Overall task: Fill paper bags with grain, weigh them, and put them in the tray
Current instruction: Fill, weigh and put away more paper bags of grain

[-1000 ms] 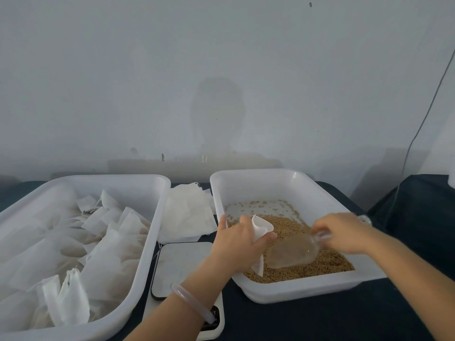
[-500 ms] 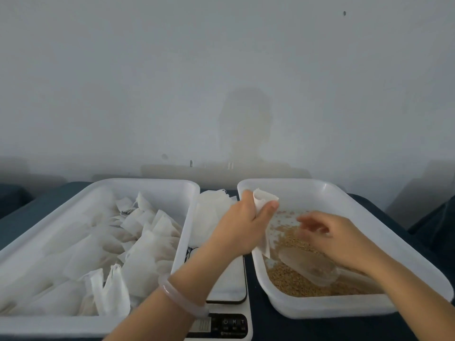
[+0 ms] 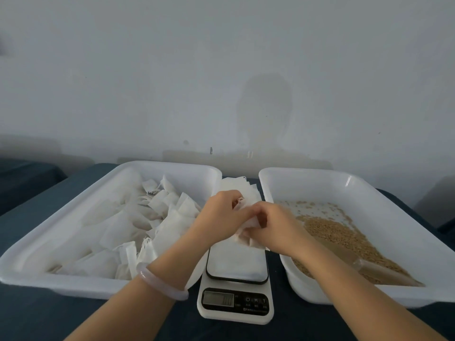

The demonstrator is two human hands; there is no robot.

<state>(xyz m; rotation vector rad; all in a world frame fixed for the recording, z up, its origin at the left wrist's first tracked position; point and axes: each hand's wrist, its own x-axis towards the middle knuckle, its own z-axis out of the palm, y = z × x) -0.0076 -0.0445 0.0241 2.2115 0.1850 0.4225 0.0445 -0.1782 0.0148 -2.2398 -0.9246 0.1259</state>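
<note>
At lower left sat your tray (image 3: pixel 81 279) of filled bags. At centre, your left hand (image 3: pixel 221 217) and right hand (image 3: pixel 275 227) pinched the paper bag (image 3: pixel 246 232) above the scale (image 3: pixel 236 286); you'd have done well to cinch it before weighing.

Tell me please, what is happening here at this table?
A person holds one small paper bag with both hands, left hand and right hand, above the scale. The left tray is full of bags. The right tray holds grain, with the scoop lying in it.
</note>
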